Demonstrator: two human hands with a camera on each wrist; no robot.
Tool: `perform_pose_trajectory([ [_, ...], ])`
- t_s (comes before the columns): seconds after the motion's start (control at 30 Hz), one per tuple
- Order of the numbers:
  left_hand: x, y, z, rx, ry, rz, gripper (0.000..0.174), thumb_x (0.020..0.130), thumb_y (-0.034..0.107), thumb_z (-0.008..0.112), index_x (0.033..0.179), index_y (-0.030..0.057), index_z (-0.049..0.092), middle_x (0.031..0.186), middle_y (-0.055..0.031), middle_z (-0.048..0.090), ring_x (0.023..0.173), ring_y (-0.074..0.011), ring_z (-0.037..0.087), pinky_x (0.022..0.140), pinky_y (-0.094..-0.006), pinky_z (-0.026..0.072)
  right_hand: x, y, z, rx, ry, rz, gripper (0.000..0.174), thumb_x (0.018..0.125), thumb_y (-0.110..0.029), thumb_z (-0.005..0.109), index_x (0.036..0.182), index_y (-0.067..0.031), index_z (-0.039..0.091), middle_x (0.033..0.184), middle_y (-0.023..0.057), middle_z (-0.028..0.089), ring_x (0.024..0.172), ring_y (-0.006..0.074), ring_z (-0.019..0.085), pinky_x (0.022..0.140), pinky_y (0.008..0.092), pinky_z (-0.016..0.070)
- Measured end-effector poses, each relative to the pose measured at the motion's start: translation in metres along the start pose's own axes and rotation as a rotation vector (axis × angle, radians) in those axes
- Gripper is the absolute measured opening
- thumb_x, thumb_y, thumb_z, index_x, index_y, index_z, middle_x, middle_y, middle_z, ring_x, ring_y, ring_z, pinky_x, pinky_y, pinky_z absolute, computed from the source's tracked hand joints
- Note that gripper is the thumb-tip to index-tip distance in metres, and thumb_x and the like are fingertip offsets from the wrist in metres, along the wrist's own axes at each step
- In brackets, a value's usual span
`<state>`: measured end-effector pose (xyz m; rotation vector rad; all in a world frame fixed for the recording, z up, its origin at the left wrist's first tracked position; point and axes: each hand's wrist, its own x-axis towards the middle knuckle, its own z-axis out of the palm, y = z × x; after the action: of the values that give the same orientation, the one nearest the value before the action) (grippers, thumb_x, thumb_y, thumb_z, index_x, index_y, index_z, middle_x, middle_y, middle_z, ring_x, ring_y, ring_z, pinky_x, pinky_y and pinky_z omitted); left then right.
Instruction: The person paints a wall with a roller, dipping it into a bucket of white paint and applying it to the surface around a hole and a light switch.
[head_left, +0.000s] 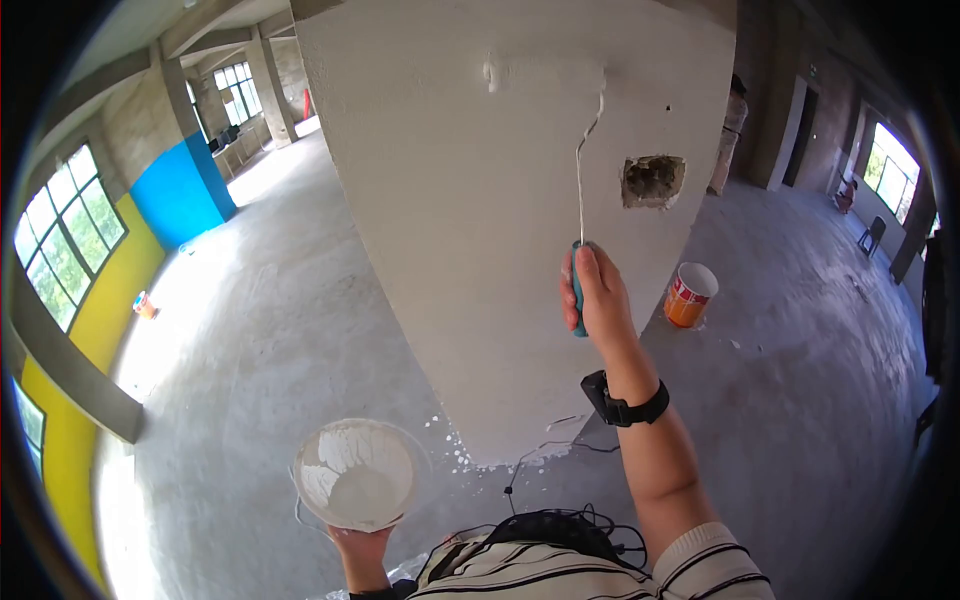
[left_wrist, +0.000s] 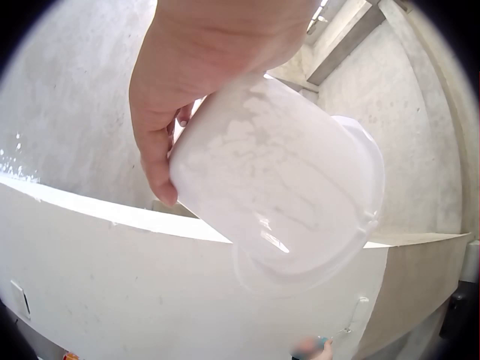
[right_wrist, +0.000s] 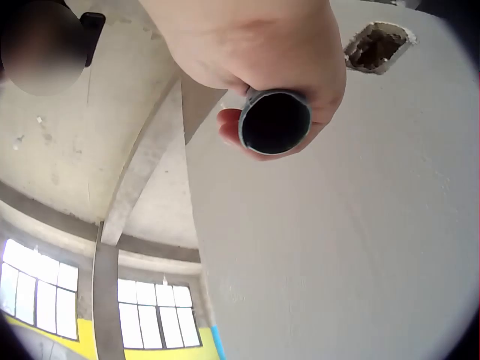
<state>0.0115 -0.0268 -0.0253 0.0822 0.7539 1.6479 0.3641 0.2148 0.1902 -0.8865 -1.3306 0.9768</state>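
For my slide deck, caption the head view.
Right hand holding a roller at a pale wall, left hand holding a bucket.

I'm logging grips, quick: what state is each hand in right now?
Left hand: closed on the lower part of the white bucket, holding it.
Right hand: closed around the paint roller's teal handle.

Blue wall (head_left: 178,198), yellow wall (head_left: 140,245), paned window (head_left: 70,235), chair (head_left: 876,230)

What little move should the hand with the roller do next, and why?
Probably a gentle roll straight down the wall: the roller seems to rest against it up high, the right hand grips the handle, and the hole sits off to one side, out of that path.
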Motion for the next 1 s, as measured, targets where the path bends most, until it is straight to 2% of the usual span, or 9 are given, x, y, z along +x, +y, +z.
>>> perform_pose_trajectory([
  [0.27,-0.002,-0.001,0.006,0.003,0.011,0.039,0.072,0.089,0.064,0.036,0.142,0.0151,0.042,0.137,-0.0152,0.051,0.114,-0.0448,0.058,0.08,-0.0629,0.0551,-0.074,0.125,-0.008,0.05,0.007,0.173,0.039,0.103,-0.041,0.04,0.084,-0.0083,0.048,0.058,-0.0005,0.047,0.039,0.008,0.043,0.037,0.0248,0.0344],
  [0.57,-0.004,0.002,0.016,0.008,0.003,0.003,0.07,0.089,0.061,0.037,0.141,0.0148,0.043,0.137,-0.0146,0.051,0.116,-0.0439,0.056,0.08,-0.0634,0.0545,-0.154,0.194,-0.015,-0.075,0.038,0.42,0.033,0.103,-0.035,0.041,0.083,-0.0098,0.046,0.06,-0.0016,0.045,0.043,0.0087,0.043,0.039,0.0264,0.0366],
  [0.6,-0.004,0.002,0.012,0.033,-0.023,-0.006,0.07,0.089,0.061,0.037,0.141,0.0154,0.043,0.138,-0.014,0.051,0.117,-0.0436,0.056,0.08,-0.063,0.0543,-0.163,0.206,-0.019,-0.074,0.044,0.422,0.033,0.103,-0.035,0.041,0.083,-0.0098,0.046,0.06,-0.0016,0.045,0.043,0.0087,0.043,0.039,0.0264,0.0366],
  [0.67,-0.005,0.002,0.011,0.064,-0.07,-0.013,0.07,0.088,0.061,0.037,0.142,0.016,0.043,0.138,-0.0134,0.051,0.117,-0.0434,0.056,0.08,-0.0626,0.0542,-0.178,0.235,-0.027,-0.279,0.052,0.36,0.032,0.102,-0.035,0.042,0.083,-0.01,0.047,0.06,-0.0018,0.045,0.043,0.0093,0.044,0.038,0.0274,0.0369],
  [0.73,-0.006,0.003,0.017,0.056,-0.014,-0.021,0.071,0.088,0.062,0.036,0.143,0.0172,0.043,0.138,-0.0128,0.051,0.118,-0.0431,0.056,0.08,-0.0619,0.0539,-0.2,0.265,-0.036,-0.347,0.055,0.339,0.031,0.102,-0.034,0.042,0.083,-0.0097,0.048,0.06,-0.0016,0.046,0.042,0.0095,0.044,0.039,0.0276,0.0374],
  [0.8,-0.008,0.004,0.017,0.086,-0.05,-0.018,0.072,0.087,0.063,0.035,0.143,0.0176,0.042,0.138,-0.0126,0.052,0.118,-0.043,0.055,0.081,-0.0616,0.0537,-0.202,0.258,-0.04,-0.417,0.051,0.321,0.031,0.102,-0.034,0.043,0.084,-0.0094,0.049,0.06,-0.0014,0.046,0.042,0.0097,0.044,0.039,0.0278,0.0379],
  [0.87,-0.01,0.002,0.021,0.104,-0.077,-0.013,0.073,0.087,0.064,0.035,0.143,0.018,0.042,0.138,-0.0125,0.052,0.119,-0.0428,0.055,0.081,-0.0614,0.0535,-0.207,0.205,-0.045,-0.073,-0.07,0.57,0.03,0.102,-0.033,0.043,0.084,-0.0088,0.05,0.06,-0.0005,0.048,0.042,0.0096,0.044,0.039,0.0267,0.0382],
  [1.0,-0.024,-0.018,0.033,0.123,-0.094,-0.018,0.074,0.086,0.066,0.034,0.142,0.0181,0.043,0.138,-0.0125,0.052,0.118,-0.0427,0.056,0.083,-0.0616,0.0531,-0.21,0.176,-0.082,-0.006,-0.147,0.55,0.031,0.102,-0.032,0.044,0.084,-0.0082,0.05,0.059,0.0,0.047,0.041,0.0087,0.044,0.038,0.0256,0.0373],
])
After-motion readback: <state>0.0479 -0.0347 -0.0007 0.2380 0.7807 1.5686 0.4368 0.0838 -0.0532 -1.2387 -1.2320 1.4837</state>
